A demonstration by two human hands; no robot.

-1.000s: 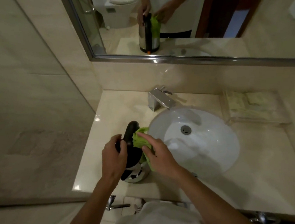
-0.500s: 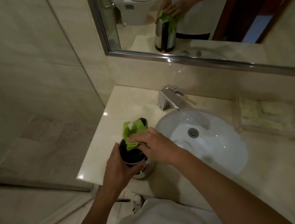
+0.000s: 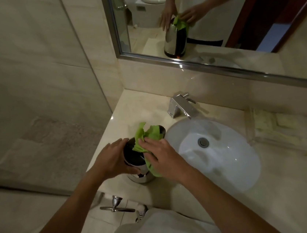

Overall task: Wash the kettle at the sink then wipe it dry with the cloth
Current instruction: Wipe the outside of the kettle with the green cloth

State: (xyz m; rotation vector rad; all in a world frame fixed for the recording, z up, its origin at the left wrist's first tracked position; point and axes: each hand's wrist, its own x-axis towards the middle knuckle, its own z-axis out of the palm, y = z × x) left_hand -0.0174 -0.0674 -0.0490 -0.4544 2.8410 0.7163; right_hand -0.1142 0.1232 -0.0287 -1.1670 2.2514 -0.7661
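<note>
A chrome kettle with a black lid (image 3: 134, 157) stands upright on the beige counter (image 3: 129, 111), just left of the white sink basin (image 3: 229, 167). My left hand (image 3: 113, 159) cups the kettle's left side, with the thumb round its front. My right hand (image 3: 163, 155) holds a green cloth (image 3: 151, 132) pressed over the kettle's top and right side. One end of the cloth sticks up behind the lid; the other hangs down under my palm. The mirror (image 3: 231, 2) shows both hands on the kettle.
A square chrome tap (image 3: 182, 106) stands behind the basin, with no water running. A clear tray (image 3: 280, 126) with pale packets sits at the right of the counter. A glass partition (image 3: 76, 48) rises just left of the counter's edge.
My right hand has carried the cloth from the kettle's right side up over the lid and down the right side again. My left hand has shifted from the handle to the body's left side.
</note>
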